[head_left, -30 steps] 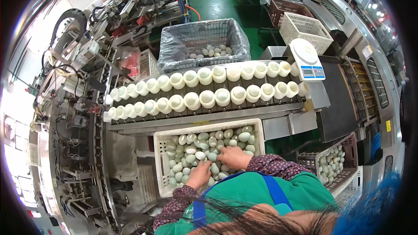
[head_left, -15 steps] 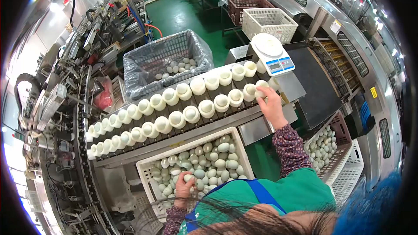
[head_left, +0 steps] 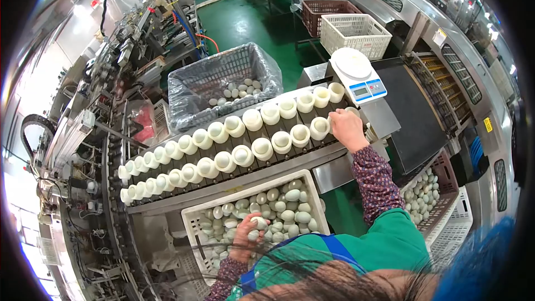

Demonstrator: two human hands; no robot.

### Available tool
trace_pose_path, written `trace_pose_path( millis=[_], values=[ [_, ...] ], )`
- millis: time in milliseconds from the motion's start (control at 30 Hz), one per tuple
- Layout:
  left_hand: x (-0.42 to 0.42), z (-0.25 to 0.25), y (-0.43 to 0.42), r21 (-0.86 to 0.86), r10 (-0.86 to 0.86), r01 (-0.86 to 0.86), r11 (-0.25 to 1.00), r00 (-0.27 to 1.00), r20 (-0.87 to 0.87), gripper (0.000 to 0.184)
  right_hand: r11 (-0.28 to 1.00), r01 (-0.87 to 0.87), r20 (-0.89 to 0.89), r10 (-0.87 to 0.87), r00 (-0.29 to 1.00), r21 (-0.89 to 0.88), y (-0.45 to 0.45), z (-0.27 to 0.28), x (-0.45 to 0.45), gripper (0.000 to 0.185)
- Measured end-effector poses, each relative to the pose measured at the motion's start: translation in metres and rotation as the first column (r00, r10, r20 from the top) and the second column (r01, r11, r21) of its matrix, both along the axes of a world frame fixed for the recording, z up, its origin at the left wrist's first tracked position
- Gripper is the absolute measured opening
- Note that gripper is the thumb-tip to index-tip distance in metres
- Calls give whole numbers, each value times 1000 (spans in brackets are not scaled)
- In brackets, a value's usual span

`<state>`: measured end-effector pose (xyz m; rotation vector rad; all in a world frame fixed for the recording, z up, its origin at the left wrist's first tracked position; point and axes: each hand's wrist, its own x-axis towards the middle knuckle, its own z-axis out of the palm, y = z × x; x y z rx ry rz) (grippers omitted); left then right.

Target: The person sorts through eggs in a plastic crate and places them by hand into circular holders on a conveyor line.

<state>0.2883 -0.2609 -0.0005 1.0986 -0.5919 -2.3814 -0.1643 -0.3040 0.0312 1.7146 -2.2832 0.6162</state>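
My left hand [head_left: 244,239] is curled round eggs [head_left: 258,223] above a white crate [head_left: 188,228] of pale greenish eggs [head_left: 290,205]. At least two eggs show at its fingers. At the right end of the near row of white cups [head_left: 262,149], my right hand [head_left: 348,129] reaches over the conveyor [head_left: 245,174] with bent fingers drawn together. Whatever lies under those fingers is hidden. Most cups in both rows hold an egg; the cup [head_left: 336,92] at the far row's right end looks hollow.
A white digital scale [head_left: 368,90] stands beyond the conveyor's right end. Behind the conveyor is a plastic-lined crate [head_left: 184,86] with several eggs. A brown crate [head_left: 443,167] of eggs sits at lower right. Machinery [head_left: 83,128] borders the left; a white basket [head_left: 356,33] stands farther back.
The whole view has shifted slightly. My right hand's fingers have drawn together and moved off the cup they were on. My left hand has turned, with eggs showing at its fingers.
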Motion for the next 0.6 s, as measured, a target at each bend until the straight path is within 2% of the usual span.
trace_pose_path(
  millis=[67, 133, 167, 200, 233, 267, 300, 333, 467, 533, 567, 600],
  values=[
    [2, 0, 2, -6, -7, 7, 1000, 1000, -8, 35, 999, -24, 61, 26, 998, -33, 7, 11, 9, 11],
    [1, 1, 2, -8, -1, 1, 1000, 999, -36, 34, 949, -71, 401, 197, 895, -307, 15, 6, 8, 14],
    [1, 2, 1, -8, 2, -2, 1000, 998, -60, 34, 998, 32, 917, 45, 396, -62, 27, 25, 14, 16],
    [3, 2, -2, -8, 0, -1, 1000, 998, -62, 34, 998, 33, 917, 44, 398, -62, 35, 23, 18, 16],
    [3, 1, -7, -6, 6, -7, 1000, 996, -94, 34, 981, 89, 984, 177, -17, -175, 46, 18, 19, 14],
    [2, 6, -12, 0, 11, -11, 1000, 992, -126, 34, 950, 189, 856, 307, -417, -249, 58, 14, 21, 14],
    [1, 12, -16, -3, 30, -31, 1000, 992, -119, 35, 941, 278, 744, 325, -583, -193, 68, 6, 23, 17],
    [-6, 28, -24, -26, 28, -30, 999, 998, -52, 36, 941, 287, 745, 322, -584, -182, 77, 11, 31, 17],
    [-45, 60, -78, -232, -159, 158, 960, 987, 15, 38, 928, 279, 763, 365, -534, -249, 98, 11, 34, 22],
    [-85, 85, -109, -407, -216, 247, 879, 969, 122, 37, 959, 193, 945, 248, -213, -208, 92, 13, 30, 26],
    [-113, 95, -124, -510, -191, 257, 820, 965, 179, 35, 968, 195, 983, 174, -53, -160, 83, 10, 26, 31],
    [-142, 102, -137, -603, -160, 271, 750, 959, 232, 33, 968, 202, 984, 168, -66, -152, 75, 1, 22, 31]
  ],
)
